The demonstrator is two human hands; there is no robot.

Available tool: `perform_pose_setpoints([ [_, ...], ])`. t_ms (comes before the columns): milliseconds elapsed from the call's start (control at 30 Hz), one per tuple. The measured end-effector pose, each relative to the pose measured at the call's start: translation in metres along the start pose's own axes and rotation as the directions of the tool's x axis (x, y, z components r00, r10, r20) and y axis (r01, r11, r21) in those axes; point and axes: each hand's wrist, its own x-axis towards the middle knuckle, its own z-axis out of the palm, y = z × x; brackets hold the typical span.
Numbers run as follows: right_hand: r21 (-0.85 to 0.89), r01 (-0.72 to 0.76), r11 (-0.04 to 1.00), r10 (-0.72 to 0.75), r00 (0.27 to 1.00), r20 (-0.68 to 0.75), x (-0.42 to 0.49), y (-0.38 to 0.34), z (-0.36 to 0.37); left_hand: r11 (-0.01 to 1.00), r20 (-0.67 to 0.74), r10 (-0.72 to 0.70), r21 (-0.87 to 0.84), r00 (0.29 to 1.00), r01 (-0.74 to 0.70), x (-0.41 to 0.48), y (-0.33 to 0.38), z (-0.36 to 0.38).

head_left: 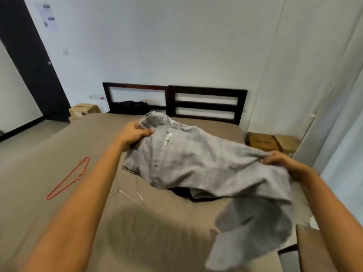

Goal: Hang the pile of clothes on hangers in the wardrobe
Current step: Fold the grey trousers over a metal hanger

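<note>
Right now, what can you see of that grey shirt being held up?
The shirt is pale grey, crinkled woven-looking cloth, with front buttons and a white-and-green label at the neck. It is stretched above the bed, sagging in the middle. The left hand grips its collar end with what looks like a wire hanger; the right hand grips its other side. One loose part hangs down, blurred.
</note>
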Motion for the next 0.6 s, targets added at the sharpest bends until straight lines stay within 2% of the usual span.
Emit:
perform_pose_setpoints([
  [67,-0.224,0.065,0.972,-0.103,0.981,-0.162,0.025,-0.026,-0.007,0.986,-0.049,-0.118,-0.124,0.992,0.111,0.001,-0.042,0.014],
  [133,-0.563,0.041,0.825,-0.154,0.976,-0.155,0.063,-0.026,0.018,0.966,-0.069,-0.216,-0.164,0.974,0.202,0.003,-0.086,0.029],
  [200,-0.728,-0.012,0.685,-0.093,0.990,-0.105,0.102,0.010,0.066,0.943,-0.074,-0.305,-0.159,0.949,0.291,-0.002,-0.131,0.044],
  [267,-0.774,-0.066,0.630,-0.026,0.994,-0.106,0.135,0.065,0.123,0.922,-0.109,-0.379,-0.130,0.919,0.365,-0.012,-0.183,0.060],
  [367,-0.715,-0.122,0.689,0.073,0.992,-0.100,0.160,0.146,0.210,0.881,-0.185,-0.469,-0.025,0.864,0.473,-0.035,-0.265,0.083],
  [467,-0.693,-0.024,0.720,0.164,0.977,0.137,0.157,0.205,0.285,0.821,-0.190,-0.535,0.110,0.823,0.560,-0.057,-0.336,0.094],
  [533,-0.729,0.057,0.682,0.203,0.943,0.264,0.152,0.234,0.319,0.799,-0.206,-0.549,0.154,0.810,0.581,-0.069,-0.369,0.089],
  [600,-0.779,0.093,0.620,0.268,0.908,0.322,0.146,0.258,0.339,0.794,-0.214,-0.537,0.198,0.816,0.574,-0.071,-0.394,0.076],
])
